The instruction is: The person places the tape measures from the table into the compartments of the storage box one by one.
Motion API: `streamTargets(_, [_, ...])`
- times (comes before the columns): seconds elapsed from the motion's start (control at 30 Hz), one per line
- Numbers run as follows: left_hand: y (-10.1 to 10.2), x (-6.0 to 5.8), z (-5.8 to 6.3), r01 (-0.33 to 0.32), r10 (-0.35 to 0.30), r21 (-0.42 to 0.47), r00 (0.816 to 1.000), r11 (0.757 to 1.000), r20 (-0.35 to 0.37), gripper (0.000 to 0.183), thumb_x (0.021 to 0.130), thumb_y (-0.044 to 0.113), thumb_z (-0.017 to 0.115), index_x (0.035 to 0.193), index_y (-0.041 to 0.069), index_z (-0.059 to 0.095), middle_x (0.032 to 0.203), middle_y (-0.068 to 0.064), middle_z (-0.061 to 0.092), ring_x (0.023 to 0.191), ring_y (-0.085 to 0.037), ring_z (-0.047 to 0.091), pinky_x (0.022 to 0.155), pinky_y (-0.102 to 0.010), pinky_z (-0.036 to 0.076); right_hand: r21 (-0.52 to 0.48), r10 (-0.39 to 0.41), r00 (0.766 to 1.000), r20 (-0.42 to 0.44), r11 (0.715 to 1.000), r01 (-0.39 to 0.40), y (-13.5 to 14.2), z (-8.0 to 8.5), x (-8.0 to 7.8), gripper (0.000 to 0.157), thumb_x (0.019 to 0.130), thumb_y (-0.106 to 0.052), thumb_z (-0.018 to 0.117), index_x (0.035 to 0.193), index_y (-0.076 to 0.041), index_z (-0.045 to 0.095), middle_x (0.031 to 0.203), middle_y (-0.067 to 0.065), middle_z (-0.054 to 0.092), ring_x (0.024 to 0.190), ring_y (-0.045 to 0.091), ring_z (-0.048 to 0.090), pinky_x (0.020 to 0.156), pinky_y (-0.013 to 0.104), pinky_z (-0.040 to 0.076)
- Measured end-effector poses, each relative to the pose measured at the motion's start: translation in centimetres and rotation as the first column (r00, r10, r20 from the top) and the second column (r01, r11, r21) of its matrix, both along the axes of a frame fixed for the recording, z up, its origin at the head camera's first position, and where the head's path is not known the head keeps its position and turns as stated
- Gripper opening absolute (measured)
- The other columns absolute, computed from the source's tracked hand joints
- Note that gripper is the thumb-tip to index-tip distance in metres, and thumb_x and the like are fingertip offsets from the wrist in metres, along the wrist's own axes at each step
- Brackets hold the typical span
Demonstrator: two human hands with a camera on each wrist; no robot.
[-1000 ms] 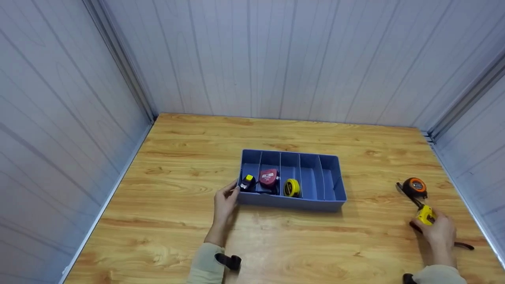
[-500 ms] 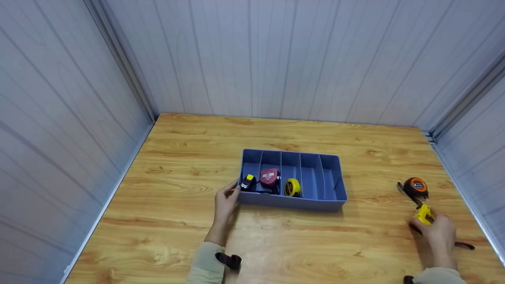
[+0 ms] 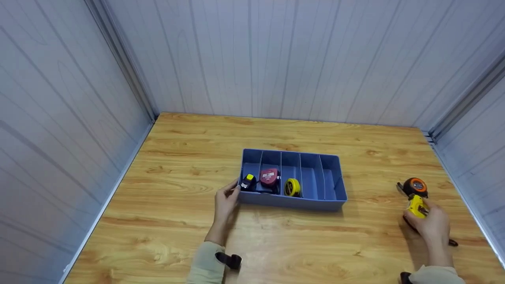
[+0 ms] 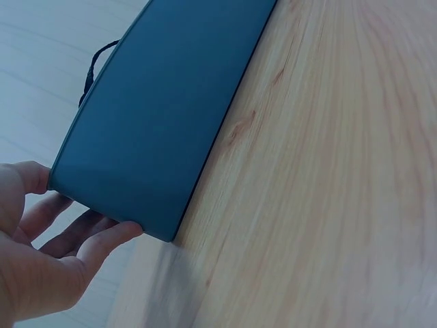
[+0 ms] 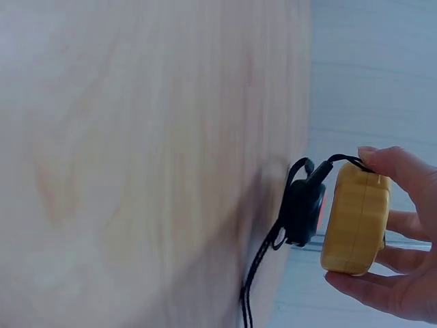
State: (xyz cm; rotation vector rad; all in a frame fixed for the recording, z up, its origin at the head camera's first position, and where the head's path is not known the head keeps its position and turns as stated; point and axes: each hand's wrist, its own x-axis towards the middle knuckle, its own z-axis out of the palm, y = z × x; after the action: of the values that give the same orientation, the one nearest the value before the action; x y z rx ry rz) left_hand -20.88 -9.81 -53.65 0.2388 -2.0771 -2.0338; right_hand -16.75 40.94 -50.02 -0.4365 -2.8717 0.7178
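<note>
A blue box (image 3: 292,202) with several compartments stands on the wooden table. My left hand (image 3: 226,203) holds its left front corner, and in the left wrist view the thumb is at the rim and a fingertip low on the end wall of the box (image 4: 164,102). At the right, my right hand (image 3: 433,223) grips a yellow tape measure (image 3: 417,207) between thumb and fingers. Its black wrist strap (image 5: 256,263) trails down in the right wrist view. Just beyond lies a black and orange tape measure (image 3: 417,186), partly overlapped by the yellow one.
Inside the box, from the left, sit a black tape measure with a yellow button (image 3: 248,182), a red tape measure (image 3: 269,178) and a round yellow tape measure (image 3: 292,187). The two right compartments hold nothing. Pale panel walls (image 3: 252,59) enclose the table (image 3: 315,244).
My right hand has shifted left and slightly away from me with the yellow tape measure, its strap dragging along. The left hand and the box have stayed in place.
</note>
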Motion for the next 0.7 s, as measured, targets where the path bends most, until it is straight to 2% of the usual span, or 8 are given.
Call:
streamTargets(0.17, [0.0, 0.0, 0.2, 0.01, -0.011, 0.044, 1.0, 0.999, 0.006, 0.028, 0.084, 0.002, 0.055, 0.112, -0.001, 0.06, 0.105, -0.017, 0.061, 0.07, -0.012, 0.052, 0.05, -0.02, 0.04, 0.004, 0.023, 0.999, -0.047, 1.0, -0.023, -1.1, 0.7, -0.1, 0.07, 0.077, -0.026, 0.067, 0.125, 0.014, 0.037, 0.112, 0.041, 0.039, 0.099, 0.052, 0.038, 0.082, 0.058, 0.032])
streamTargets(0.4, [-0.1, 0.7, 1.7, 0.037, -0.037, 0.017, 0.999, 0.999, -0.004, 0.028, 0.084, 0.001, 0.055, 0.112, -0.006, 0.058, 0.103, -0.021, 0.06, 0.074, -0.014, 0.052, 0.058, -0.028, 0.045, 0.018, 0.075, 0.987, -0.14, 0.997, -0.073, -2.7, 1.2, -0.3, 0.065, 0.073, -0.017, 0.07, 0.122, 0.015, 0.041, 0.115, 0.038, 0.041, 0.103, 0.051, 0.037, 0.085, 0.057, 0.031])
streamTargets(0.47, [-0.1, 0.7, 1.6, 0.043, -0.043, 0.024, 0.999, 0.999, 0.005, 0.029, 0.085, 0.002, 0.055, 0.112, -0.005, 0.058, 0.101, -0.021, 0.06, 0.073, -0.014, 0.052, 0.056, -0.027, 0.044, 0.03, 0.095, 0.981, -0.167, 0.995, -0.092, -3.1, 1.4, -0.3, 0.064, 0.072, -0.015, 0.072, 0.12, 0.016, 0.043, 0.115, 0.038, 0.041, 0.103, 0.051, 0.037, 0.085, 0.057, 0.031])
streamTargets(0.57, [-0.3, 0.5, 0.9, 0.047, -0.048, 0.026, 0.999, 0.999, 0.026, 0.029, 0.085, 0.005, 0.055, 0.113, -0.002, 0.059, 0.095, -0.019, 0.061, 0.07, -0.016, 0.051, 0.05, -0.022, 0.041, 0.047, 0.118, 0.975, -0.19, 0.993, -0.112, -3.8, 1.6, -0.4, 0.064, 0.07, -0.014, 0.073, 0.119, 0.017, 0.044, 0.114, 0.038, 0.041, 0.104, 0.05, 0.037, 0.085, 0.057, 0.031])
streamTargets(0.7, [-0.2, 0.1, 0.2, 0.037, -0.037, 0.014, 0.998, 0.999, 0.052, 0.029, 0.086, 0.009, 0.055, 0.114, 0.002, 0.059, 0.09, -0.013, 0.061, 0.068, -0.019, 0.051, 0.046, -0.019, 0.038, 0.051, 0.146, 0.971, -0.189, 0.989, -0.138, -4.7, 1.9, -0.5, 0.065, 0.07, -0.013, 0.073, 0.12, 0.016, 0.042, 0.115, 0.038, 0.04, 0.104, 0.05, 0.036, 0.086, 0.057, 0.03])
